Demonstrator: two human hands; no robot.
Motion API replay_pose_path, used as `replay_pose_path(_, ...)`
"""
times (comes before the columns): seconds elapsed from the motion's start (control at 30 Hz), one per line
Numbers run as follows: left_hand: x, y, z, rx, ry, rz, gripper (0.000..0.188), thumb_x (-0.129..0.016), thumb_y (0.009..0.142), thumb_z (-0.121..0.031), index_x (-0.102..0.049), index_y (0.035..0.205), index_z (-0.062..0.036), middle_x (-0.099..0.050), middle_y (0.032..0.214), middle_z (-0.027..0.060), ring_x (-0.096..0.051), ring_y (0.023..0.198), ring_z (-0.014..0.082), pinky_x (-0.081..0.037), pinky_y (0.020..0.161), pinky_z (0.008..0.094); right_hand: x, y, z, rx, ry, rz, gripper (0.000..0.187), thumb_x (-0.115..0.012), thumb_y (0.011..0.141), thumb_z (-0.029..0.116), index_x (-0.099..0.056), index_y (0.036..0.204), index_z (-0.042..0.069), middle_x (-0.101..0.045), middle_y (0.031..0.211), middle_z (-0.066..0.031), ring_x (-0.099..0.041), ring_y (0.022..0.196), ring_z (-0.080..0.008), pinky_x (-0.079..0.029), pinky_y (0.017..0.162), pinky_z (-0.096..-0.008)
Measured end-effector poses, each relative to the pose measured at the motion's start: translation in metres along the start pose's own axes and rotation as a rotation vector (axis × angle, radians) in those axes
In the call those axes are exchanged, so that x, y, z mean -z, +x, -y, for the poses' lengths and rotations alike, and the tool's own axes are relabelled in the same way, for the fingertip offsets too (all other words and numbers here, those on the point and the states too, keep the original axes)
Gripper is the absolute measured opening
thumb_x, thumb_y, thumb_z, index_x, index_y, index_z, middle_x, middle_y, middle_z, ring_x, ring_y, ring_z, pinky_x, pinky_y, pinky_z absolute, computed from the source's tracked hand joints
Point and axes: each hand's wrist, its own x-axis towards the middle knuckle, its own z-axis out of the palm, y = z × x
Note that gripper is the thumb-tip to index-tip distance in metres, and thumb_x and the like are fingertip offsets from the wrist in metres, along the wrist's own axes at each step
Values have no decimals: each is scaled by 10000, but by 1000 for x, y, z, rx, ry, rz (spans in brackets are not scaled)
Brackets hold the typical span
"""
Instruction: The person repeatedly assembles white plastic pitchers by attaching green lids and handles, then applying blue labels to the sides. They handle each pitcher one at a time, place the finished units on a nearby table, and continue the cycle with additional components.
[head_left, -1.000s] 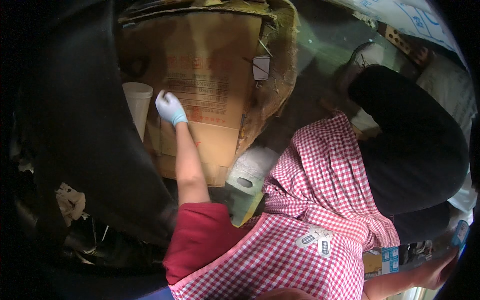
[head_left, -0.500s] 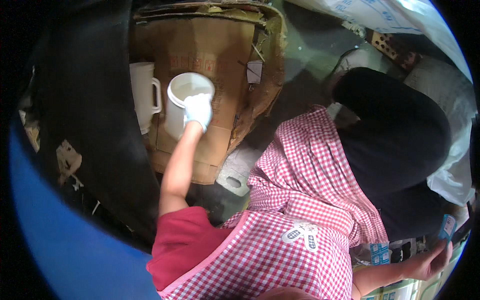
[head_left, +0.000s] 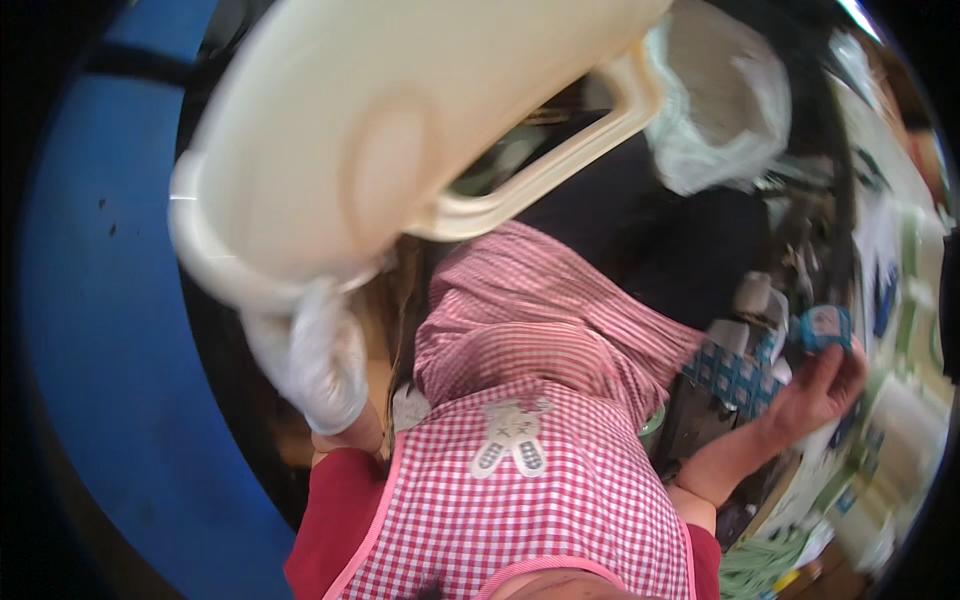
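A large off-white plastic jug (head_left: 300, 130) with a side handle (head_left: 540, 185) fills the upper left, tilted and close up. At its lower end my left hand (head_left: 328, 365), in a white glove, is closed on the edge; the fingertips are partly hidden and blurred. My right hand (head_left: 820, 390), bare and held out to the right, pinches a small blue-and-white card or packet (head_left: 826, 328). Several similar blue-and-white pieces (head_left: 735, 375) lie beside that hand.
A blue panel (head_left: 110, 330) runs down the left side. A clear plastic bag (head_left: 720, 110) stands beyond my dark-trousered legs (head_left: 640, 240). At the right are blurred shelves or a bench with green edges (head_left: 905, 320), and pale green strands (head_left: 760, 570) below.
My left hand has left the white bucket's rim and now holds the jug up close. The view has swung right; my right hand still holds the blue-and-white piece.
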Motion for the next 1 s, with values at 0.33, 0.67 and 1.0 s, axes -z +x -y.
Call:
replay_pose_path(0.33,-146,-78,116,1135,-574,520,430,-580,1097,-222,-489,1488,-67,-609,1451,113,-563,1386,271,-508,1164,448,-26,-50,-9,-702,385,123,221,-751,967,51,-673,1174,46,-671,945,19,-592,736,-16,-469,599,-161)
replay_pose_path(0.67,-63,-64,125,1264,-754,149,329,-507,1130,-266,-618,1329,-29,-731,1269,89,-732,1097,177,-659,881,295,-68,-76,-14,-737,373,345,230,-805,934,68,-697,1130,17,-739,971,-27,-688,842,-57,-552,721,-182)
replay_pose_path(1.0,-64,-61,124,1341,-814,164,373,-463,1143,-301,-573,1363,-21,-712,1286,125,-730,1122,220,-667,897,365,-92,-75,-7,-803,345,393,238,-823,910,69,-696,1095,-12,-752,961,-50,-702,832,-69,-565,714,-207)
